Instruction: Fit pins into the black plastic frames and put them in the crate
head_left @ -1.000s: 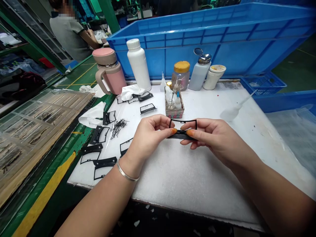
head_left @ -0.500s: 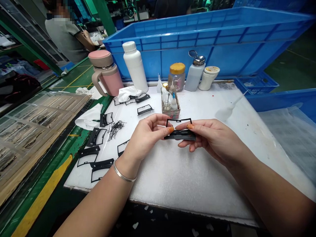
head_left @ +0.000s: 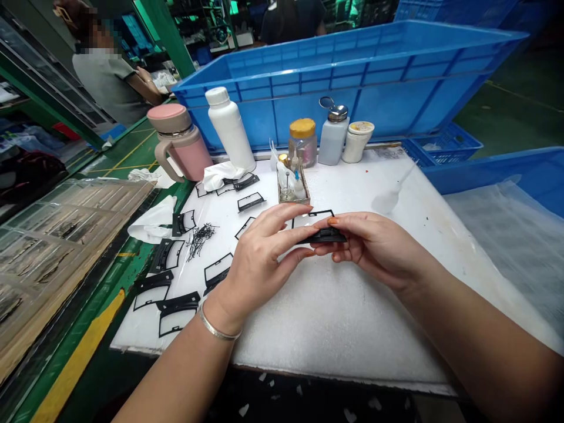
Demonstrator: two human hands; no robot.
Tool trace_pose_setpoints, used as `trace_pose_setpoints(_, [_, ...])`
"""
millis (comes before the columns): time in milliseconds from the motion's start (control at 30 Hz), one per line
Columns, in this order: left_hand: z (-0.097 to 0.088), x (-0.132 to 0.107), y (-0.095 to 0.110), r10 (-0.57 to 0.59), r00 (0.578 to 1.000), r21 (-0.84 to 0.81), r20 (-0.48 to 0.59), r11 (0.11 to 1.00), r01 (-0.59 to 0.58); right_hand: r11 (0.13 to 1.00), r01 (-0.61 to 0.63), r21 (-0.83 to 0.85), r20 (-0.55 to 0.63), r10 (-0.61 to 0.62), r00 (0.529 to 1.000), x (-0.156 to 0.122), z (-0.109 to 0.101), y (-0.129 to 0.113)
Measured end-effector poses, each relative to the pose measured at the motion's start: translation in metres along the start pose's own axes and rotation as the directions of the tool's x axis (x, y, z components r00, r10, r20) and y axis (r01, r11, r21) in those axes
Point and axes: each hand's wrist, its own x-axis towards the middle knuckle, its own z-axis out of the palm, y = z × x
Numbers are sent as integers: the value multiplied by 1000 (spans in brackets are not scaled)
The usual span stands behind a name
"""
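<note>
Between my two hands, above the white work surface [head_left: 343, 311], is a black plastic frame [head_left: 328, 235] with a rectangular opening and a thicker near bar. My right hand [head_left: 374, 244] pinches its right end, thumb on top and fingers beneath. At the left end, my left hand [head_left: 273, 247] has its thumb below the bar and its fingers over it, covering part of the piece. Several similar black frames lie to the left, such as one frame [head_left: 250, 202] and another [head_left: 178, 302]. A pile of thin black strips [head_left: 201, 239] sits among them.
Behind my hands stand a small box of bottles [head_left: 294, 198], a yellow-lidded jar [head_left: 303, 144], a pump bottle [head_left: 333, 138], a white bottle [head_left: 231, 129] and a pink mug [head_left: 189, 150]. A large blue crate [head_left: 326, 88] backs them. Clear trays [head_left: 66, 235] lie left; a co-worker [head_left: 106, 76] sits beyond.
My left hand has turned, its thumb going from the top of the frame to underneath and its fingers coming over it. The right hand keeps its pinch. The whole view has shifted slightly.
</note>
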Motion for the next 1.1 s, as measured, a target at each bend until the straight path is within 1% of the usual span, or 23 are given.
trace_pose_setpoints(100, [2, 0, 0, -1, 999, -3, -35, 1000, 0, 1000, -8, -9, 2, 8, 1000, 0, 0, 0])
trace_pose_setpoints(167, [2, -1, 1, -52, 997, -67, -61, 997, 48, 999, -17, -31, -2, 17, 1000, 0, 0, 0])
trace_pose_setpoints(233, [2, -1, 2, -175, 981, -204, -82, 967, 155, 996, -23, -81, -30, 21, 999, 1, -1, 0])
trace_pose_setpoints(267, [2, -1, 3, -264, 961, -289, -80, 929, 231, 993, -8, -119, -54, 1, 999, 1, -1, -1])
trace_pose_setpoints(300, [1, -1, 3, -361, 930, -382, -66, 870, 311, 986, 24, -165, -82, -38, 996, 1, -2, -1])
trace_pose_setpoints(333, [1, 0, 3, -458, 888, -478, -44, 790, 384, 973, 74, -217, -114, -101, 988, 0, -2, 0])
trace_pose_setpoints(400, [0, 0, 3, -618, 785, -658, 31, 579, 482, 922, 191, -338, -171, -259, 951, 0, -2, 0])
trace_pose_setpoints(467, [1, 1, 2, -720, 680, -790, 138, 334, 514, 846, 268, -461, -177, -383, 906, -1, 0, 1])
trace_pose_setpoints(500, [2, 1, 1, -747, 633, -827, 202, 217, 519, 810, 291, -509, -157, -419, 894, -2, 1, 2])
trace_pose_setpoints(533, [2, 1, 1, -757, 597, -845, 266, 114, 522, 782, 308, -542, -125, -438, 890, -2, 3, 2])
trace_pose_setpoints(567, [4, 0, 1, -749, 575, -851, 329, 30, 525, 760, 324, -564, -84, -443, 892, -2, 4, 3])
trace_pose_setpoints(600, [5, 0, 0, -726, 570, -848, 384, -34, 529, 742, 340, -578, -42, -443, 895, -2, 6, 3])
trace_pose_setpoints(633, [6, -1, 0, -693, 576, -840, 433, -80, 536, 726, 355, -589, -9, -445, 896, -2, 7, 3])
trace_pose_setpoints(700, [8, -2, 0, -618, 599, -818, 509, -129, 561, 695, 368, -617, 27, -449, 893, -2, 8, 2])
trace_pose_setpoints(800, [9, -1, 1, -555, 614, -794, 561, -150, 590, 675, 364, -642, 31, -451, 892, -4, 7, -1])
trace_pose_setpoints(867, [8, 0, 3, -563, 609, -794, 559, -151, 589, 694, 355, -626, 23, -439, 898, -6, 5, -3])
trace_pose_setpoints(1000, [6, 2, 4, -627, 572, -795, 529, -132, 592, 752, 326, -574, -7, -402, 916, -9, 1, -6])
trace_pose_setpoints(1067, [7, 1, 3, -616, 569, -775, 546, -112, 622, 753, 313, -579, 5, -380, 925, -10, 0, -7])
trace_pose_setpoints(1100, [7, 0, 3, -604, 570, -763, 557, -101, 639, 740, 308, -598, 11, -377, 926, -10, 0, -7])
